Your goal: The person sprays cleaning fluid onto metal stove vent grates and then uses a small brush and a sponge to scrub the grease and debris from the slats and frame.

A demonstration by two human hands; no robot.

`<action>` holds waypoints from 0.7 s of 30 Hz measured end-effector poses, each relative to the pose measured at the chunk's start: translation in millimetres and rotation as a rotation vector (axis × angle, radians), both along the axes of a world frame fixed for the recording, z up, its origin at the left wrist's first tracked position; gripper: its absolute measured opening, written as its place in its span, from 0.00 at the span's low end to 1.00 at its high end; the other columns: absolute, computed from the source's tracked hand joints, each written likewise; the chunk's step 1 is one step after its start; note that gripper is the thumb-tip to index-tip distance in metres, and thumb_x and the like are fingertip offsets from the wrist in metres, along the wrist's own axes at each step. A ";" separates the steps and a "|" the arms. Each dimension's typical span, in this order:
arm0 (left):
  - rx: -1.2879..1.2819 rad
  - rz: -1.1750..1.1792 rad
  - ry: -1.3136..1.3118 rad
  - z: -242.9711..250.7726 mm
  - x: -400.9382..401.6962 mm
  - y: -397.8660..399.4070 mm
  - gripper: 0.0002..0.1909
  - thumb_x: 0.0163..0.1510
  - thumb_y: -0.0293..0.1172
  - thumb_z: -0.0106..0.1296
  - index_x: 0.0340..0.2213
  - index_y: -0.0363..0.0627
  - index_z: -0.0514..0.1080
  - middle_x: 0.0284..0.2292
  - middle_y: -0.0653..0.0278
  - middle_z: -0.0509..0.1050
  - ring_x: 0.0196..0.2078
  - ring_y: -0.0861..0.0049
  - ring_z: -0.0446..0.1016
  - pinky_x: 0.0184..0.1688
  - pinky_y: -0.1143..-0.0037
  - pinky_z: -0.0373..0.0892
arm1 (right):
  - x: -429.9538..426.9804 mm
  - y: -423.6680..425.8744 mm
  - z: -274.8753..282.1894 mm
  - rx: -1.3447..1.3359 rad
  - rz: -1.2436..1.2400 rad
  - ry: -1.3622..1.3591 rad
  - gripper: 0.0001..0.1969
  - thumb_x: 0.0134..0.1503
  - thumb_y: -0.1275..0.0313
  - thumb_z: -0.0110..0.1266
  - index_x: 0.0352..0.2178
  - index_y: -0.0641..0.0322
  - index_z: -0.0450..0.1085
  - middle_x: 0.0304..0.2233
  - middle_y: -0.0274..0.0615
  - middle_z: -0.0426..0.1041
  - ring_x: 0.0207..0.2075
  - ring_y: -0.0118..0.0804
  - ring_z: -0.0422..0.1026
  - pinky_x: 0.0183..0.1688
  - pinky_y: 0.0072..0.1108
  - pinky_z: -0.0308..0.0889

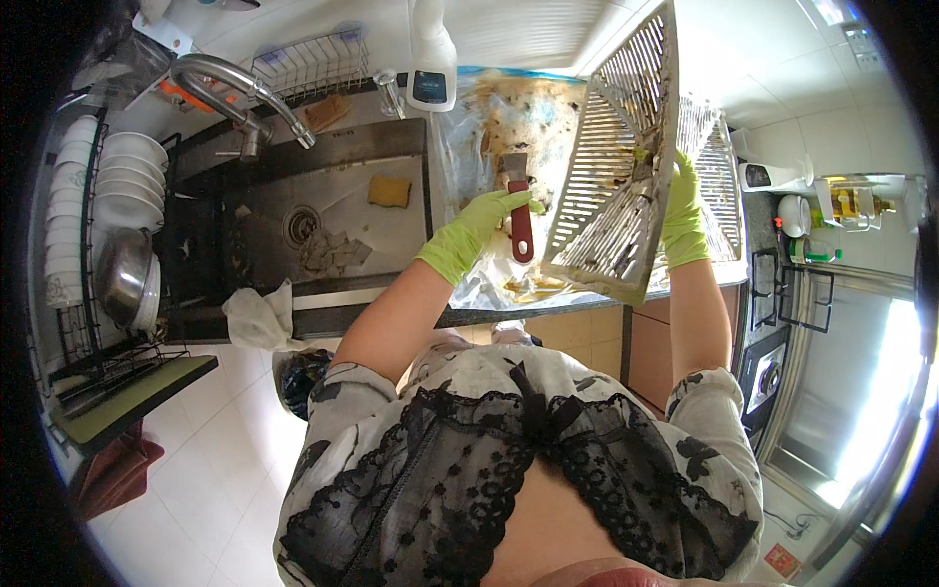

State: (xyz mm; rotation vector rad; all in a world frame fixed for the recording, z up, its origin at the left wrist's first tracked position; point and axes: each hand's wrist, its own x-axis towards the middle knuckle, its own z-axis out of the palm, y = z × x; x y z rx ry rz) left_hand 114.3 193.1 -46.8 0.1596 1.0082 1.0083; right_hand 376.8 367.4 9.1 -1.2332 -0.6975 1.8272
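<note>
My left hand (473,229), in a green glove, grips a scraper (521,227) with a dark red handle, its metal blade pointing away from me. My right hand (685,213), gloved the same way, holds a slotted metal range hood filter (593,172) tilted up on edge; the panel hides some of its fingers. Brown grease and dark residue stick to the filter's slats. Beneath both hands spreads a clear plastic sheet (469,121) stained with brown grease. The scraper blade is left of the filter and apart from it.
A second slotted filter (717,169) stands behind my right hand. To the left is a sink (345,158) with a yellow sponge (389,191) and a faucet (253,136). White spray bottles (433,70) stand at the back. A dish rack (92,242) holds bowls; a cloth (260,315) hangs over the counter edge.
</note>
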 end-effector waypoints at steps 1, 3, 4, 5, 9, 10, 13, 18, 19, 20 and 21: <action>0.058 -0.048 0.043 -2.9 -1.1 0.2 0.16 0.57 0.41 0.51 0.39 0.41 0.75 0.31 0.67 0.75 0.29 0.81 0.72 0.34 0.78 0.71 | -0.7 -1.5 -8.0 0.038 -0.043 -0.047 0.15 0.57 0.59 0.48 0.27 0.59 0.70 0.14 0.29 0.57 0.16 0.28 0.53 0.20 0.20 0.54; 0.113 -0.095 0.091 -10.5 -4.4 1.1 0.16 0.57 0.41 0.51 0.40 0.42 0.75 0.29 0.68 0.75 0.29 0.82 0.72 0.32 0.79 0.70 | -2.9 -6.1 -21.6 0.066 -0.081 -0.086 0.14 0.57 0.59 0.48 0.28 0.59 0.70 0.15 0.29 0.58 0.16 0.28 0.54 0.21 0.20 0.54; 0.143 -0.133 0.097 -14.6 -7.1 2.3 0.16 0.57 0.41 0.51 0.39 0.42 0.76 0.29 0.68 0.75 0.28 0.82 0.71 0.31 0.80 0.69 | -3.6 -9.0 -27.9 0.073 -0.089 -0.094 0.14 0.57 0.59 0.49 0.28 0.60 0.70 0.16 0.30 0.58 0.16 0.28 0.55 0.21 0.20 0.55; 0.172 -0.170 0.104 -18.5 -9.7 2.4 0.16 0.58 0.42 0.51 0.38 0.43 0.77 0.28 0.69 0.75 0.28 0.83 0.71 0.30 0.81 0.68 | -5.2 -9.0 -33.0 0.069 -0.095 -0.093 0.14 0.57 0.59 0.49 0.28 0.60 0.70 0.16 0.30 0.59 0.17 0.28 0.55 0.22 0.20 0.55; 0.143 -0.156 0.147 3.0 -13.3 0.8 0.16 0.57 0.42 0.51 0.38 0.43 0.78 0.27 0.70 0.75 0.25 0.84 0.71 0.29 0.81 0.68 | 1.5 -20.5 -51.0 0.039 -0.101 -0.101 0.14 0.57 0.60 0.49 0.30 0.61 0.71 0.18 0.31 0.61 0.17 0.28 0.57 0.23 0.20 0.57; 0.112 -0.161 0.156 0.0 -17.9 -1.6 0.16 0.56 0.41 0.53 0.38 0.42 0.77 0.27 0.69 0.76 0.25 0.83 0.72 0.29 0.81 0.69 | 1.2 -24.6 -56.6 0.023 -0.100 -0.093 0.14 0.57 0.60 0.49 0.30 0.61 0.71 0.18 0.31 0.61 0.18 0.28 0.57 0.23 0.20 0.57; 0.032 -0.017 0.102 4.5 -17.3 -4.8 0.16 0.55 0.41 0.55 0.38 0.41 0.77 0.28 0.68 0.76 0.26 0.81 0.73 0.32 0.79 0.70 | 3.8 -27.5 -66.0 -0.010 -0.085 -0.086 0.14 0.58 0.60 0.49 0.32 0.61 0.71 0.19 0.32 0.63 0.18 0.28 0.59 0.24 0.20 0.58; 0.060 -0.039 0.225 -0.6 -23.1 -12.6 0.16 0.55 0.39 0.56 0.37 0.38 0.76 0.31 0.65 0.77 0.28 0.78 0.75 0.31 0.76 0.72 | -1.9 -37.0 -84.7 -0.077 -0.042 -0.059 0.14 0.58 0.61 0.49 0.34 0.62 0.71 0.21 0.33 0.65 0.19 0.29 0.61 0.25 0.21 0.60; 0.059 -0.039 0.227 -2.8 -22.1 -13.1 0.16 0.55 0.39 0.56 0.37 0.38 0.76 0.31 0.65 0.77 0.28 0.78 0.75 0.31 0.76 0.72 | 2.1 -40.9 -85.1 -0.083 -0.039 -0.057 0.14 0.58 0.61 0.49 0.34 0.63 0.71 0.22 0.33 0.65 0.20 0.29 0.61 0.26 0.21 0.60; 0.036 -0.032 0.258 -4.5 -21.3 -14.4 0.15 0.55 0.38 0.56 0.37 0.37 0.76 0.31 0.65 0.77 0.28 0.79 0.74 0.30 0.77 0.71 | 1.9 -38.8 -87.6 -0.090 -0.032 -0.055 0.15 0.58 0.61 0.49 0.35 0.63 0.71 0.22 0.33 0.66 0.20 0.29 0.62 0.26 0.21 0.61; 0.013 -0.029 0.286 -5.9 -20.1 -15.4 0.15 0.55 0.37 0.56 0.37 0.37 0.76 0.31 0.65 0.77 0.27 0.79 0.74 0.30 0.78 0.71 | 5.0 -41.3 -86.4 -0.088 -0.031 -0.057 0.15 0.58 0.61 0.49 0.35 0.63 0.71 0.22 0.33 0.66 0.20 0.29 0.62 0.26 0.21 0.61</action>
